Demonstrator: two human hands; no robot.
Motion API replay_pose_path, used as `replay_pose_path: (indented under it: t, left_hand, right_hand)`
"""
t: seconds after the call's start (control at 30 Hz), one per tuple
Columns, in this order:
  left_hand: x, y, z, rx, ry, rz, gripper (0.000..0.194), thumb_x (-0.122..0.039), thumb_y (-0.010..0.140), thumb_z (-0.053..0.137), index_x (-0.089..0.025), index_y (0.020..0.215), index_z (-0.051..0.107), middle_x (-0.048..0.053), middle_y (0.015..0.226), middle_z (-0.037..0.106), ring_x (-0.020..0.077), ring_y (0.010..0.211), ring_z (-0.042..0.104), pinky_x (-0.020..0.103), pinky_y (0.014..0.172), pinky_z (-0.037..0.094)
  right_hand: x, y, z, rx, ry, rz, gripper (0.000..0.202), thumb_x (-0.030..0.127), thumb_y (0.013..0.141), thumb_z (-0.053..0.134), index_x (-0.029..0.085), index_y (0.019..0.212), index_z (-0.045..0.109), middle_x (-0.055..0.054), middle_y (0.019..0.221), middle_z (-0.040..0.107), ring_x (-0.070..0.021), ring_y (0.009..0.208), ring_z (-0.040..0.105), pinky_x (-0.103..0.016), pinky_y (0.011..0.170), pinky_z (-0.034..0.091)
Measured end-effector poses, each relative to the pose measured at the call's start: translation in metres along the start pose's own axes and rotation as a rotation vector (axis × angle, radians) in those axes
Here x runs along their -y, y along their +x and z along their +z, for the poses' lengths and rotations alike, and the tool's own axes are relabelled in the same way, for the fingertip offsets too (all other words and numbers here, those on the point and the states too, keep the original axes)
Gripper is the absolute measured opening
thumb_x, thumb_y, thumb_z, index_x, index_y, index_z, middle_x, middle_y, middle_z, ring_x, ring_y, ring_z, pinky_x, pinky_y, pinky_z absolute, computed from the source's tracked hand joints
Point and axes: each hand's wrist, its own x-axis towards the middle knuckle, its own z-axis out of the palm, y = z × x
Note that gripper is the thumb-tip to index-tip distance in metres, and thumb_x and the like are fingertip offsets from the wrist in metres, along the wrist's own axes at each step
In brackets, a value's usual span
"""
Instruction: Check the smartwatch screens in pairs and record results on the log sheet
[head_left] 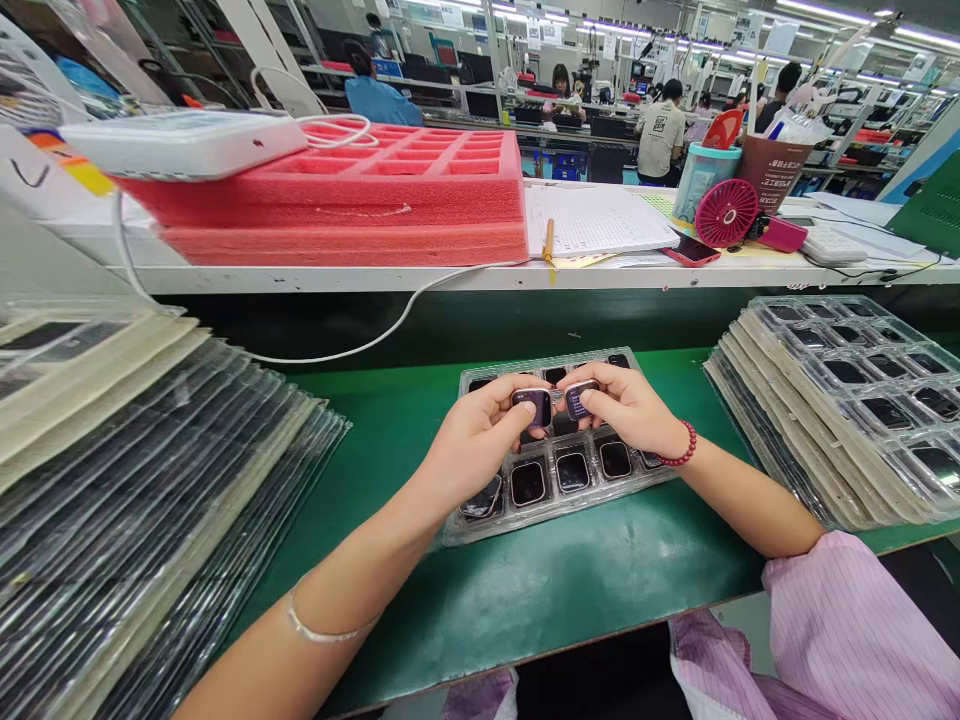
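Between thumb and fingers, my left hand (484, 430) holds a small square watch-like device (531, 404) with a dark screen. My right hand (626, 408) pinches a similar device (580, 398), whose screen shows small light text. The two devices are side by side, a small gap apart. Both hands are above a clear plastic tray (555, 513) with rows of dark square watch faces in its pockets. At the tray's near left corner, a dark device (482, 497) lies tilted in its pocket. My hands hide part of the tray's middle.
Stacked trays stand at the left (150, 500) and right (825, 420) of the green mat (570, 600). A shelf (450, 280) behind bears red foam (337, 220), papers (592, 220), a cup (705, 180) and a pink fan (726, 213). People sit farther back.
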Motion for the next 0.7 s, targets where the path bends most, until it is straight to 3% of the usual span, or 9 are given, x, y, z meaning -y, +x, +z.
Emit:
replay_pose_path:
  t: [0.2,0.37,0.7]
  left_hand:
    - [0.0010,0.0001,0.0011,-0.024,-0.021,0.025,0.035,-0.036,0.080,0.065,-0.016,0.108,0.066,0.008,0.102,0.073,0.0176,0.072,0.068,0.023,0.054,0.047]
    - [0.0011,-0.0003,-0.0007,-0.025,-0.081,0.065,0.033,-0.032,0.075,0.072,-0.016,0.104,0.067,0.006,0.092,0.073,0.0180,0.073,0.068,0.031,0.071,0.056]
    - [0.0030,0.0006,0.0003,-0.027,-0.135,0.087,0.037,-0.028,0.071,0.077,-0.016,0.104,0.067,0.006,0.096,0.073,0.0211,0.087,0.069,0.034,0.082,0.058]
  right_hand:
    - [0.0024,0.0004,-0.0020,-0.001,-0.025,0.014,0.024,0.021,0.084,0.057,0.015,0.107,0.062,-0.005,0.095,0.069,-0.0109,0.073,0.065,-0.022,0.063,0.057]
    - [0.0040,0.0003,-0.0059,0.031,-0.044,0.031,0.039,0.015,0.082,0.055,0.016,0.121,0.057,-0.008,0.108,0.070,-0.0122,0.076,0.068,-0.024,0.065,0.057]
    - [0.0045,-0.0014,-0.0047,0.060,-0.046,-0.067,0.037,0.014,0.081,0.057,0.016,0.118,0.060,-0.008,0.113,0.070,-0.0153,0.089,0.070,-0.028,0.076,0.060]
